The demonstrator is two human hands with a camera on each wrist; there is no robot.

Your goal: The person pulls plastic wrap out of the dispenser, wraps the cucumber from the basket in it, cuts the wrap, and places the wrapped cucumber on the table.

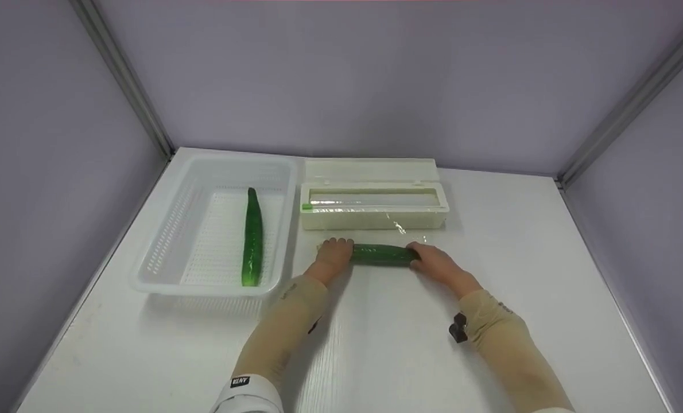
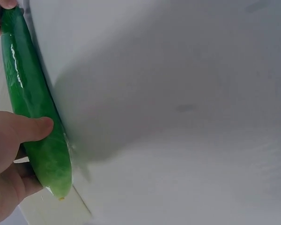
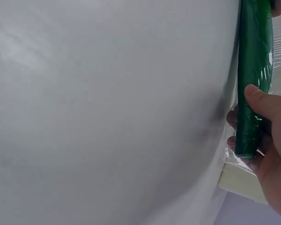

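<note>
we have a cucumber (image 1: 380,254) lying crosswise on the white bench (image 1: 376,344), just in front of the cling film dispenser box (image 1: 374,202), with a sheet of film (image 1: 402,228) drawn out from the box toward it. our left hand (image 1: 333,256) curls round the cucumber's left end and our right hand (image 1: 431,262) curls round its right end; in both wrist views a thumb presses on top and the fingers sit behind, and the skin already shines with film clinging to it. to do this wrap well, we judge that both hands should roll evenly, so the film stays taut and does not bunch at one end. we keep the cucumber parallel to the box, and we keep our thumbs off loose film edges so they do not stick to the skin. a second cucumber (image 1: 252,236) lies in the white basket (image 1: 163,269) to the left, well apart.
</note>
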